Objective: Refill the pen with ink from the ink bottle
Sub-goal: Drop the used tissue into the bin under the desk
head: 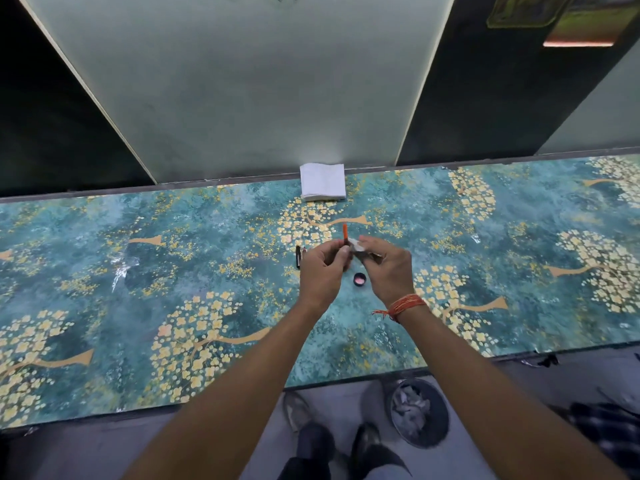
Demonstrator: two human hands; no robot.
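1. My left hand [323, 268], just left of frame centre, is pinched shut on the lower end of the orange pen part [345, 232]. I take this to be the refill or ink section; too small to say which
2. Long axis of the orange pen part: close to upright, tipped slightly, free end pointing to the top of the frame, away from me. It rises out of my left fingertips
3. My right hand [388, 268], just right of centre, is closed on a crumpled white tissue [358, 249]. The tissue is touching or just beside the base of the pen part, on its right side. Whether it actually wraps the part I cannot tell
4. Key relation for the coming move: the pen part lies to the left of my right-hand grip, hands nearly touching. Left hand carries it, so left is the nearer. Judgement: a wipe would run along the axis, toward the free end
5. On the table [138, 271]: a dark pen piece [298, 256] just left of my left hand; a small round black cap [359, 278] showing pink inside, lower between the hands
6. Ink bottle: not visible, possibly hidden behind my hands
7. Folded white tissue stack [322, 181] at the table's far edge, upper centre
8. Brands, labels, writing: none legible anywhere
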